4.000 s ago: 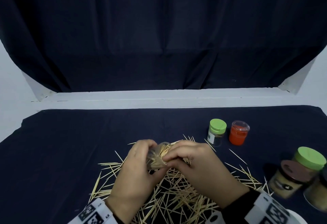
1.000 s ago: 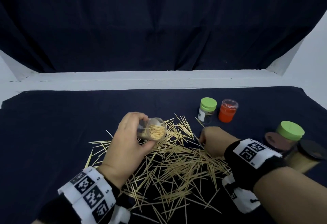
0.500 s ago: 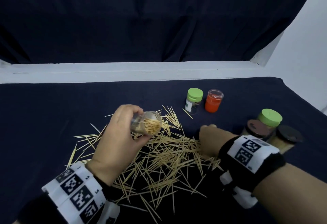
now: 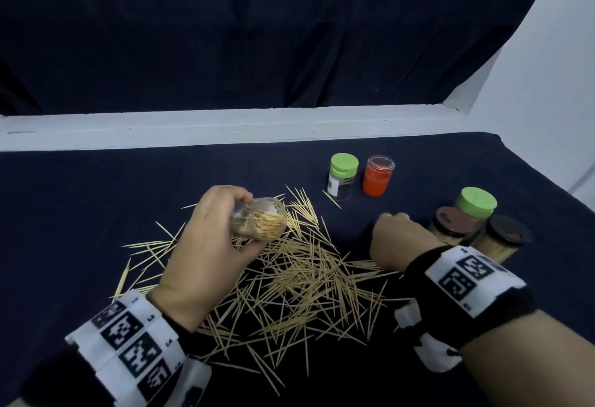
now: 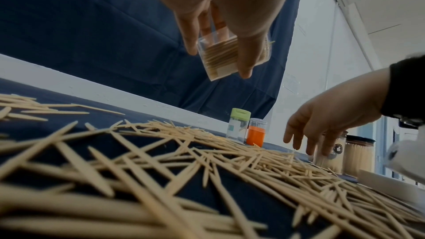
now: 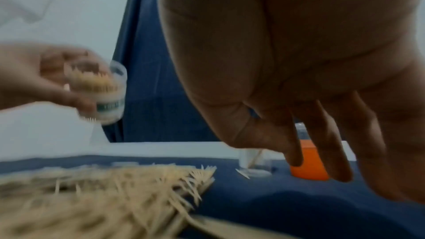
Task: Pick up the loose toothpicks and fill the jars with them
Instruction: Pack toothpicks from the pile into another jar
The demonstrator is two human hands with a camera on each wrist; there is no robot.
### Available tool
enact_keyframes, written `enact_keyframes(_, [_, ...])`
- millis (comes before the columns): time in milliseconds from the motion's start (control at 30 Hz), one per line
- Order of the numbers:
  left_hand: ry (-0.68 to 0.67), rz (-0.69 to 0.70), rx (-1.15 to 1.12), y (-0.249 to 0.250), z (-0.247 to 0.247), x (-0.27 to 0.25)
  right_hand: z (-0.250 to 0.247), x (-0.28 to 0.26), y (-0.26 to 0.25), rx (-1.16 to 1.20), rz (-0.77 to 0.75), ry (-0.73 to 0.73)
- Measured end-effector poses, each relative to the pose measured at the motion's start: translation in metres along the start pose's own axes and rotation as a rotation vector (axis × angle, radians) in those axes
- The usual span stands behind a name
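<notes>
Left fingers: the left hand [image 4: 206,255] has its fingers [image 5: 249,57] and thumb curled round a clear jar [image 4: 259,219], held tilted in the air above the pile, mouth towards the right.
Right fingers: the right hand [image 4: 397,242] hangs over the right edge of the pile with its fingers [image 5: 299,138] loosely spread and pointing down, gripping nothing.
Held jar: partly filled with toothpicks, their tips showing at the open mouth; it carries no lid.
Loose toothpicks [image 4: 299,274]: a wide scatter on the dark cloth of the table [image 4: 80,200], between and in front of the two hands.
Green-lidded jar [image 4: 343,178]: upright behind the pile, clear body with a label.
Orange jar [image 4: 377,175]: upright, just beside the green-lidded jar on its right, with a clear cap.
Right cluster: a second green-lidded jar [image 4: 476,203], a brown-lidded jar [image 4: 450,226] and a dark-lidded jar [image 4: 502,239] stand close together near the right hand; the front two are packed with toothpicks.
Wrists: both wear black bands with black-and-white marker tags.
</notes>
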State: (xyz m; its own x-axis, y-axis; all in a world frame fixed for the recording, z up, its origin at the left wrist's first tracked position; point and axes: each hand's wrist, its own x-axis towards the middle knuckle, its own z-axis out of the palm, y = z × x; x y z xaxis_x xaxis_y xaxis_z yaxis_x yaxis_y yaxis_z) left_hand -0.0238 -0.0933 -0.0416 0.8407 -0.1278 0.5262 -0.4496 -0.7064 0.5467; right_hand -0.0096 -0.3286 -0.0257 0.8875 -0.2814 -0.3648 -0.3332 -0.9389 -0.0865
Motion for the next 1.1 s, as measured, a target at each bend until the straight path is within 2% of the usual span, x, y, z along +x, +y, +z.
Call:
enact_keyframes(67, [0.000,0.020,-0.007,0.001,0.001,0.000,0.006,-0.002,0.003,-0.079,0.001,-0.058])
enact_keyframes(167, [0.000,0.036,-0.012,0.000,0.003,0.000,0.015,-0.006,-0.004,-0.130,-0.020,-0.040])
enact_keyframes(367, [-0.003,0.046,-0.002,0.000,0.004,-0.001,0.022,-0.008,-0.010,0.032,-0.135,0.010])
enact_keyframes(433, [-0.008,0.045,0.003,0.000,0.003,-0.001,0.016,-0.007,-0.003,0.044,-0.063,0.055])
enact_keyframes(533, [-0.010,0.044,-0.002,0.000,0.003,-0.001,0.012,-0.003,0.005,-0.037,0.091,0.000])
enact_keyframes(700, [-0.006,0.058,-0.015,0.002,0.005,-0.001,0.017,0.002,0.000,-0.054,0.155,-0.008])
enact_keyframes(767, [-0.007,0.060,-0.013,0.002,0.006,-0.002,0.018,0.004,-0.003,-0.058,0.080,-0.001])
enact_keyframes(900, [-0.019,0.053,-0.009,0.001,0.005,-0.001,0.012,0.006,-0.001,0.008,-0.226,-0.021])
enact_keyframes(1000, [-0.023,0.045,-0.006,-0.001,0.004,0.000,-0.010,-0.003,0.008,0.123,-0.261,0.026])
enact_keyframes(1100, [-0.024,0.031,-0.003,-0.002,0.001,0.000,-0.016,-0.022,0.013,-0.089,-0.235,-0.071])
